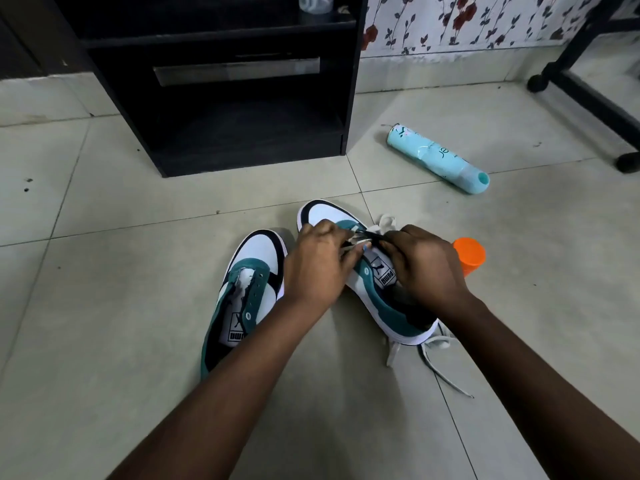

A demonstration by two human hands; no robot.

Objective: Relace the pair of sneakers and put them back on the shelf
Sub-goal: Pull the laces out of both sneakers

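At frame centre, the left hand [317, 263] and right hand [420, 263] each pinched the white lace [358, 241] over the right-hand sneaker [375, 299]. The lace was likely limp and light, best taken near its tip; the shoe seemed stiff enough to stay put. The unlaced teal, white and black sneaker [242, 299] lay left of centre, the black shelf [221, 81] at upper left.

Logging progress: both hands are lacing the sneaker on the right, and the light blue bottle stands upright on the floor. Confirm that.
Not quite. In the head view the light blue bottle lies on its side. The rest holds: left hand and right hand work the lace on the right sneaker.
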